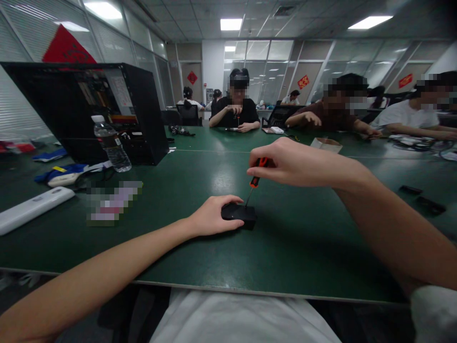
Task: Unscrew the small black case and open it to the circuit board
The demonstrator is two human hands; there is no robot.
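Observation:
A small black box-shaped device (238, 214) lies on the green tabletop in front of me. My left hand (217, 215) is closed around its left end, thumb on the near side and fingers on the far side. Above it, my right hand (282, 164) grips the orange and black handle of a screwdriver (254, 182). The screwdriver leans slightly, its thin shaft pointing down and its tip at the top of the device. Whether the tip sits in a screw is too small to tell.
An open black computer case (143, 114) stands at the left, with a plastic water bottle (111, 145) before it. A long white object (35, 208) and a blurred-out packet (116, 204) lie nearer. Dark pieces (430, 206) lie at the right. Several people sit across the green table (303, 257).

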